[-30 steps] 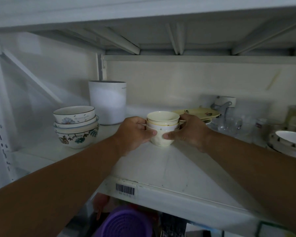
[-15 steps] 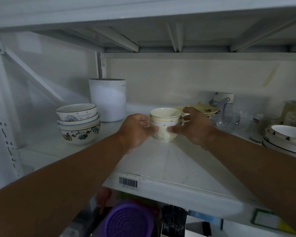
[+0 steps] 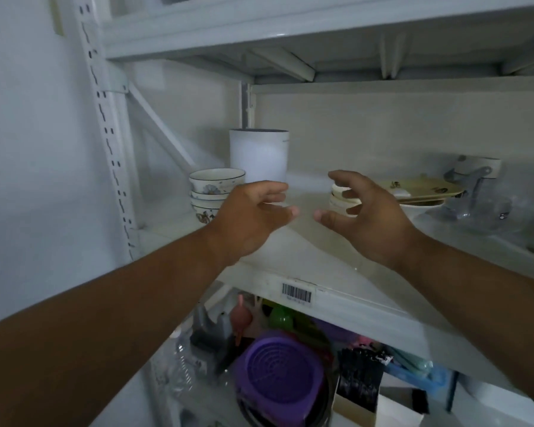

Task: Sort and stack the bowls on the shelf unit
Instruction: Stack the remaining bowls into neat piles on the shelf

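both hands are raised above the shelf (image 3: 290,248) and neither one holds anything. the left hand (image 3: 247,217) has its fingers loosely spread, a little bent, with the thumb pointing to the right. the right hand (image 3: 364,217) is also spread wide, its fingers curved like a claw, thumb pointing to the left; there is a free gap between the two thumbs. the small cream bowls (image 3: 339,198), stacked one in another, stand on the shelf behind the right hand's fingers, partly hidden; i cannot tell if the fingers touch them. the stack of patterned bowls (image 3: 211,189) stands at the left, behind the left hand, just beside a white cylinder container (image 3: 258,155). yellow plates (image 3: 426,189) lie at the right of the cream bowls.
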